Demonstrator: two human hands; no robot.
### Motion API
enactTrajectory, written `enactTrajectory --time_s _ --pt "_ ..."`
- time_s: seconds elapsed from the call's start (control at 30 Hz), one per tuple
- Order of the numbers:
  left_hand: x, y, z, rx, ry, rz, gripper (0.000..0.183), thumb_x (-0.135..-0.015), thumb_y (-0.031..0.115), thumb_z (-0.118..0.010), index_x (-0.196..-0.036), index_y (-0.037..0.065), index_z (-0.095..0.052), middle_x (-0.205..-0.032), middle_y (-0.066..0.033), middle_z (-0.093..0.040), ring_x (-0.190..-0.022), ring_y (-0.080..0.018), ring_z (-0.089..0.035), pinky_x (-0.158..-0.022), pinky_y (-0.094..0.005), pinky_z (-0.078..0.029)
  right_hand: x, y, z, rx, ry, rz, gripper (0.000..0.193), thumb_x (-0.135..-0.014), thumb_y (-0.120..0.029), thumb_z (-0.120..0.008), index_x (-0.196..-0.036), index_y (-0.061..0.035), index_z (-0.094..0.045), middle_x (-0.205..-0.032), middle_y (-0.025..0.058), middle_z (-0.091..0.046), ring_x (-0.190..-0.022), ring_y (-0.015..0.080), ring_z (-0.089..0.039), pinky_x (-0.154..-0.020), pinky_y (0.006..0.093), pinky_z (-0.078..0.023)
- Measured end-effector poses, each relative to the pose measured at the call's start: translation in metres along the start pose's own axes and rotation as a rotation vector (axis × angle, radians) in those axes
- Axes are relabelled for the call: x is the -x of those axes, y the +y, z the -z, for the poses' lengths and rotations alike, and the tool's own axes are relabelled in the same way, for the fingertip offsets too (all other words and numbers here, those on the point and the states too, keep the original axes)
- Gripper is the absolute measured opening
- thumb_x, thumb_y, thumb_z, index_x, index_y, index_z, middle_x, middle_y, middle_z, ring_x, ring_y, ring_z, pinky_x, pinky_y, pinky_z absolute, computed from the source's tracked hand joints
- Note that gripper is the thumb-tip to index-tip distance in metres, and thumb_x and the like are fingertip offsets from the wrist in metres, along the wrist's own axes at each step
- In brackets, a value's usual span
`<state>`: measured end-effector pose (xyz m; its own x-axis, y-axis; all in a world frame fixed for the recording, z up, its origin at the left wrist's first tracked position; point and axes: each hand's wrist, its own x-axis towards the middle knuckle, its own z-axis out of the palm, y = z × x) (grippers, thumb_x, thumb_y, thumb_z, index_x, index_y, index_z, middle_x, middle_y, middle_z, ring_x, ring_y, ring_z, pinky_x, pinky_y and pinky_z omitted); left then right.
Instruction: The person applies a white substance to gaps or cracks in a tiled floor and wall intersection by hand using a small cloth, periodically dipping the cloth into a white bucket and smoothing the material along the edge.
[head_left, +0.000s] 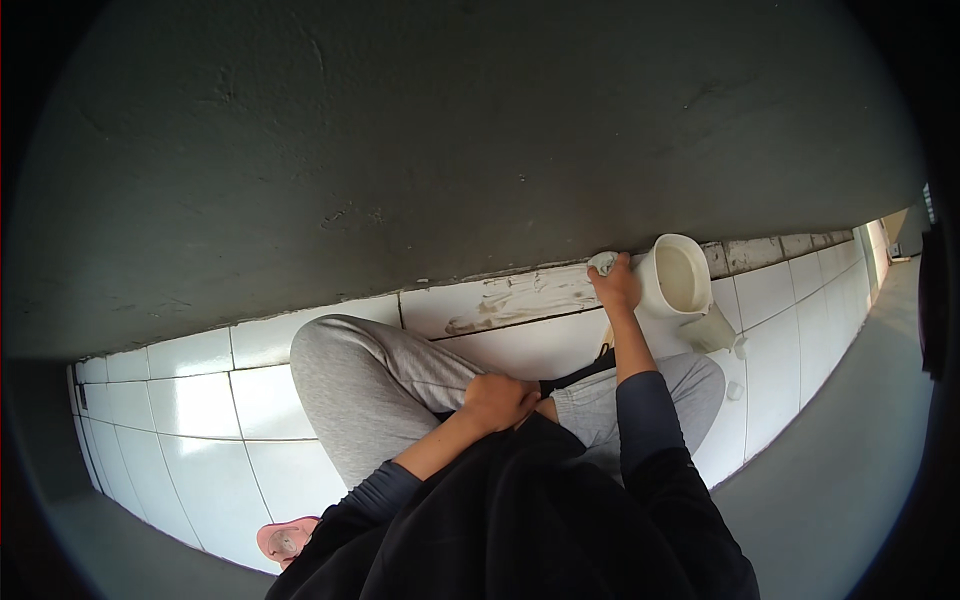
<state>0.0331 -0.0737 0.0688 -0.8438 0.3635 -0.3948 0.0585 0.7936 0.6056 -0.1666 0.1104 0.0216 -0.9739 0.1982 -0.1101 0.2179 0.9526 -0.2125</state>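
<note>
My right hand [620, 288] is closed around a crumpled whitish wad [603, 262], possibly a cloth or sponge. It presses the wad near the right end of a smeared white tile [530, 297], along the foot of the dark wall. Right beside that hand stands a white plastic bucket [650, 283], its inside partly visible. My left hand [500, 402] rests low between my crossed legs, by my ankle, with its fingers curled. Whatever those fingers may grip is hidden.
A dark grey wall [450, 150] rises along the far side of the white-tiled ledge [280, 400]. Close to the bucket lies a pale translucent container [712, 332], with a small whitish piece [735, 391] nearer me. A pink slipper [285, 541] sits at lower left. Grey floor [830, 470] borders the ledge.
</note>
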Motion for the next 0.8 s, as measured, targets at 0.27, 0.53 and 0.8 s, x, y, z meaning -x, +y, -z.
enactTrajectory --time_s 0.27,0.53,0.8 --pt "-0.003 -0.003 -0.005 -0.016 0.0 -0.01 0.034 -0.087 0.039 -0.04 -0.09 0.018 -0.066 -0.074 -0.012 -0.064 -0.072 -0.0299 -0.062 -0.063 -0.0422 -0.049 0.055 -0.065 -0.031 -0.005 -0.089 0.247 0.061 -0.068 -0.039 -0.068 -0.108 -0.0064 -0.036 -0.075 0.0146 -0.064 -0.07 0.0309 -0.063 -0.061 0.0396 -0.051" --pt "0.0 -0.005 -0.004 -0.013 0.03 -0.011 0.033 -0.087 0.039 -0.041 -0.088 0.018 -0.066 -0.072 -0.0116 -0.063 -0.07 -0.0295 -0.062 -0.061 -0.0426 -0.048 0.025 -0.032 -0.011 0.043 -0.113 0.125 0.06 -0.07 -0.039 -0.066 -0.11 -0.0061 -0.036 -0.079 0.015 -0.064 -0.074 0.0304 -0.064 -0.063 0.0412 -0.051" --pt "-0.001 -0.002 -0.001 0.0 0.016 -0.026 0.032 -0.086 0.039 -0.041 -0.089 0.018 -0.066 -0.071 -0.0115 -0.063 -0.07 -0.0295 -0.062 -0.061 -0.0425 -0.048 0.038 -0.052 -0.022 0.031 -0.059 0.123 0.059 -0.068 -0.039 -0.069 -0.105 -0.0071 -0.036 -0.076 0.0158 -0.064 -0.071 0.0327 -0.064 -0.061 0.0414 -0.052"
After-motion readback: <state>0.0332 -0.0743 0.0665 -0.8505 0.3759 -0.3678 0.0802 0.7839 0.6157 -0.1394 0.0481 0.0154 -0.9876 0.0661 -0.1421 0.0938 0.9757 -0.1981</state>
